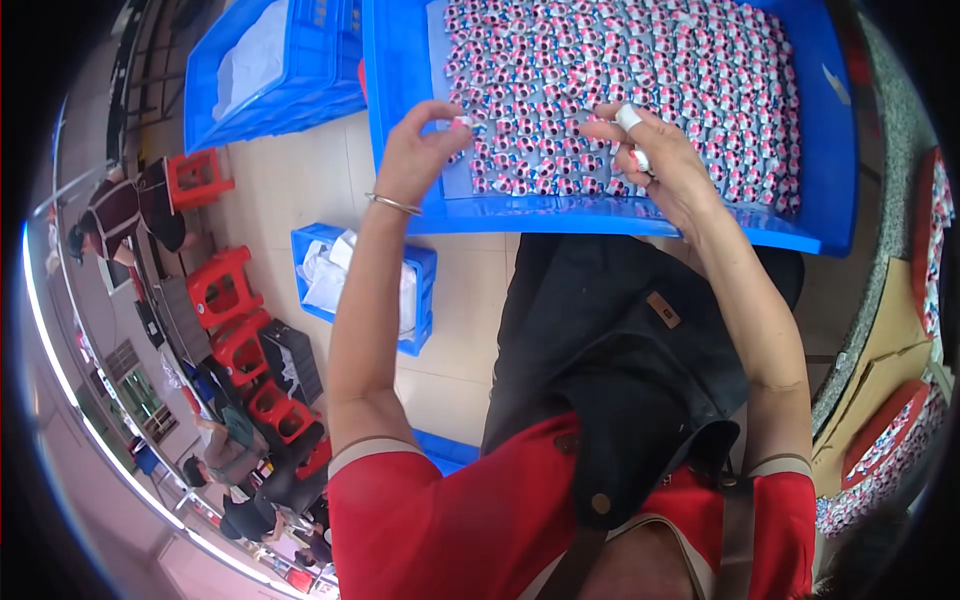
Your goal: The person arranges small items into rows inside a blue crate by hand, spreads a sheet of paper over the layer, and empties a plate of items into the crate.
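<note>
My left hand [425, 150], with a bangle at the wrist, is over the left edge of the blue tray [620, 215]. Its thumb and index finger pinch a small pink-and-white piece [461, 123]. Across the tray stand many small skull-like pieces [545, 115] in pink, white and blue, in close rows on a pale sheet [455, 185]. My right hand [660, 150] hovers above the rows near the front, fingers half bent and apart. White tape [628, 118] wraps its fingers. Nothing clearly shows between them, though its palm side is partly hidden.
A blue crate [290, 85] with white sheets stands at the upper left. A smaller blue crate [425, 290] of white material is on the floor. Red stools [222, 285] and several people are at the left. Cardboard [870, 380] and red trays [885, 430] of pieces are on the right.
</note>
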{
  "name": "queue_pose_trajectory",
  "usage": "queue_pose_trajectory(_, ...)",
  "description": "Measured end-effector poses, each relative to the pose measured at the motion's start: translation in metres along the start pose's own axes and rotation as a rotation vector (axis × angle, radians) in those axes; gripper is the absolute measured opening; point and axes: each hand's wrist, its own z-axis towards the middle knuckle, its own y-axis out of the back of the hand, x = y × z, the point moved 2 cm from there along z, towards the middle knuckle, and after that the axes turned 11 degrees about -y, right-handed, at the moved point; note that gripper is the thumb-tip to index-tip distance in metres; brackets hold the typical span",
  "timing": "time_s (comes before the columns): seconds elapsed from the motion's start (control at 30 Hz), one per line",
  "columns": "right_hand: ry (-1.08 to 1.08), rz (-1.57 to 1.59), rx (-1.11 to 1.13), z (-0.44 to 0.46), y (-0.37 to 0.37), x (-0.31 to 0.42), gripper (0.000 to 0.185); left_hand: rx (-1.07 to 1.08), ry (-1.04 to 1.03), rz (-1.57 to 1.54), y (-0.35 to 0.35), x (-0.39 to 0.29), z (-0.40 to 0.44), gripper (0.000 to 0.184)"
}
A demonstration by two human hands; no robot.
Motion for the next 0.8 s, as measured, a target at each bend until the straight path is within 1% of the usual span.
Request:
queue_pose_trajectory(0.03, -0.031, 0.006, 0.019, 0.002, 0.003, -0.003, 0.035, -0.010, 0.070, -0.036, 0.007, 0.015, 0.004, 0.020)
queue_pose_trajectory(0.07, -0.062, 0.013, 0.039, 0.004, 0.005, -0.006, 0.034, -0.008, 0.080, -0.030, 0.009, 0.024, 0.004, 0.020)
queue_pose_trajectory(0.13, -0.095, -0.006, 0.061, 0.006, 0.006, -0.009, 0.034, 0.144, 0.139, 0.147, 0.011, 0.043, 0.004, 0.019)
queue_pose_trajectory(0.17, -0.107, 0.001, 0.076, 0.007, 0.004, -0.010, 0.034, 0.205, 0.123, 0.258, 0.012, 0.054, 0.006, 0.021)
queue_pose_trajectory(0.2, -0.120, 0.009, 0.089, 0.008, 0.004, -0.012, 0.034, 0.208, 0.130, 0.264, 0.013, 0.065, 0.004, 0.021)
queue_pose_trajectory(0.27, -0.132, 0.020, 0.127, 0.011, 0.007, -0.015, 0.033, 0.241, -0.194, 0.895, 0.008, 0.060, 0.003, 0.028)
queue_pose_trajectory(0.3, -0.145, 0.027, 0.133, 0.012, 0.008, -0.016, 0.033, 0.245, -0.189, 0.899, 0.005, 0.061, 0.002, 0.028)
queue_pose_trajectory(0.37, -0.161, 0.039, 0.137, 0.015, 0.011, -0.019, 0.032, 0.355, -0.120, 1.104, -0.003, 0.054, 0.002, 0.033)
queue_pose_trajectory(0.4, -0.150, 0.108, 0.182, 0.017, 0.014, -0.021, 0.032, 0.361, -0.116, 1.106, -0.004, 0.055, 0.002, 0.033)
queue_pose_trajectory(0.43, -0.136, 0.177, 0.227, 0.019, 0.015, -0.022, 0.031, 0.446, -0.087, 1.171, -0.004, 0.057, 0.003, 0.031)
queue_pose_trajectory(0.47, -0.137, 0.180, 0.226, 0.018, 0.016, -0.022, 0.031, 0.530, -0.058, 1.236, -0.005, 0.058, 0.003, 0.030)
queue_pose_trajectory(0.53, -0.150, 0.239, 0.178, 0.015, 0.015, -0.020, 0.030, 0.528, -0.082, 1.221, -0.004, 0.062, 0.002, 0.030)
queue_pose_trajectory(0.6, -0.140, 0.257, 0.176, 0.014, 0.016, -0.021, 0.030, 0.529, -0.106, 1.205, 0.000, 0.071, 0.001, 0.029)
queue_pose_trajectory(0.7, -0.139, 0.308, 0.156, 0.012, 0.014, -0.021, 0.030, 0.578, -0.123, 1.248, 0.002, 0.084, 0.007, 0.032)
queue_pose_trajectory(0.8, -0.167, 0.435, 0.172, 0.016, 0.017, -0.028, 0.031, 0.548, -0.114, 1.255, 0.001, 0.082, 0.009, 0.038)
